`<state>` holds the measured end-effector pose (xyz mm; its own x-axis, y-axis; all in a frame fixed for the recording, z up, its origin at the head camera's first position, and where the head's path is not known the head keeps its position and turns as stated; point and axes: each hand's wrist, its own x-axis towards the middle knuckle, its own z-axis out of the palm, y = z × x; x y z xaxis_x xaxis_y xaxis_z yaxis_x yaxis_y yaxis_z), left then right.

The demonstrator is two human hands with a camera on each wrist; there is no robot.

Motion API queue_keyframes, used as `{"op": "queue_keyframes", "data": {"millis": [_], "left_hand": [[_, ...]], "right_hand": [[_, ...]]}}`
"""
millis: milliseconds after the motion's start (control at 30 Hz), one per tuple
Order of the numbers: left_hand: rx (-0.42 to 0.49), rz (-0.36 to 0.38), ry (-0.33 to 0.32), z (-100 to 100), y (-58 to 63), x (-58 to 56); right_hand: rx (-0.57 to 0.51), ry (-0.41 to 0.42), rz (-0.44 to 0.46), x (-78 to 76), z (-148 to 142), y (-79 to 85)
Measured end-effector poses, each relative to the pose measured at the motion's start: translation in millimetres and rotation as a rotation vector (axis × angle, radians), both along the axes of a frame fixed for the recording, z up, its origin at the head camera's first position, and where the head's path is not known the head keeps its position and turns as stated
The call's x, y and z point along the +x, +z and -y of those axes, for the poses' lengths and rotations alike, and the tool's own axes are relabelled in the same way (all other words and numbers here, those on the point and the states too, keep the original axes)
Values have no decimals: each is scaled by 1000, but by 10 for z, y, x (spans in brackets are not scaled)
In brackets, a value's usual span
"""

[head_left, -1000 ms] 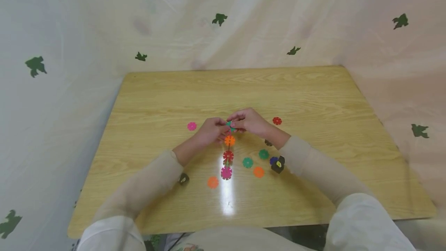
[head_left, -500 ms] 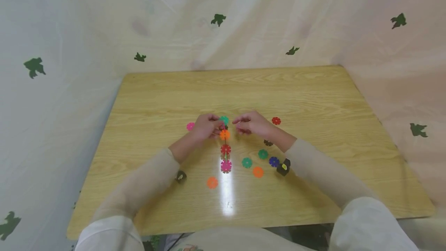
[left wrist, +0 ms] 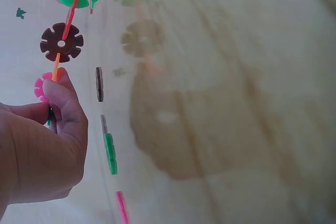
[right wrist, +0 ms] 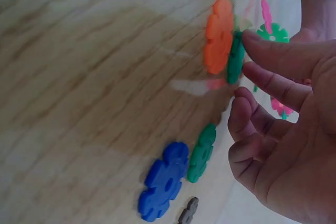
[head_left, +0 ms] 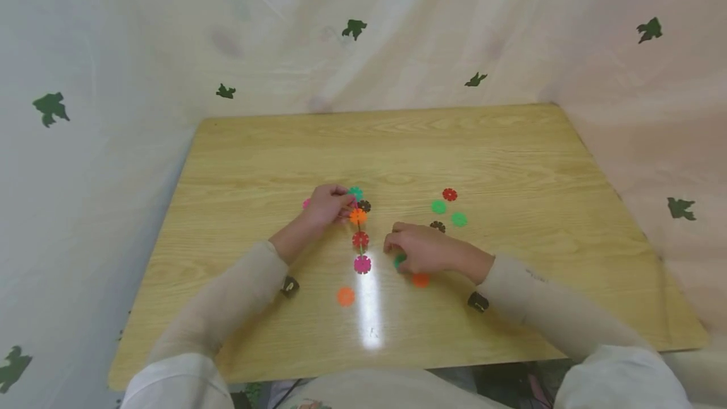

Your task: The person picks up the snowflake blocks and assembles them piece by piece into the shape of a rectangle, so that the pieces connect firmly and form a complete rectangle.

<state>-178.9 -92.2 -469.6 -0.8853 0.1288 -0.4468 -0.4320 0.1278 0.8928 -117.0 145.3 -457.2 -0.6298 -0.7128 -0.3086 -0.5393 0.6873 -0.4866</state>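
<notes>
My left hand pinches a chain of notched plastic snowflake discs above the table; in the left wrist view its thumb and finger meet beside a pink disc. The chain includes a teal disc, an orange disc, a red disc and a magenta disc. Low over the table, my right hand has thumb and forefinger at a loose green disc, apart from each other; its other fingers curl loosely. Whether they grip the disc is not plain.
Beside that green disc lies an orange disc. A blue disc and another green disc lie nearby. Farther right on the wooden table are a red disc and light green discs. Another orange disc lies nearer the front.
My right hand has let go of the chain and moved down toward the loose green disc, uncovering two light green discs. My left hand has shifted slightly left with the chain.
</notes>
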Motion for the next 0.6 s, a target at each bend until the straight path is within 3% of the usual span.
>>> {"op": "queue_keyframes", "data": {"millis": [600], "left_hand": [[12, 13, -36, -38, 16, -33]], "right_hand": [[15, -42, 10, -27, -4, -45]]}}
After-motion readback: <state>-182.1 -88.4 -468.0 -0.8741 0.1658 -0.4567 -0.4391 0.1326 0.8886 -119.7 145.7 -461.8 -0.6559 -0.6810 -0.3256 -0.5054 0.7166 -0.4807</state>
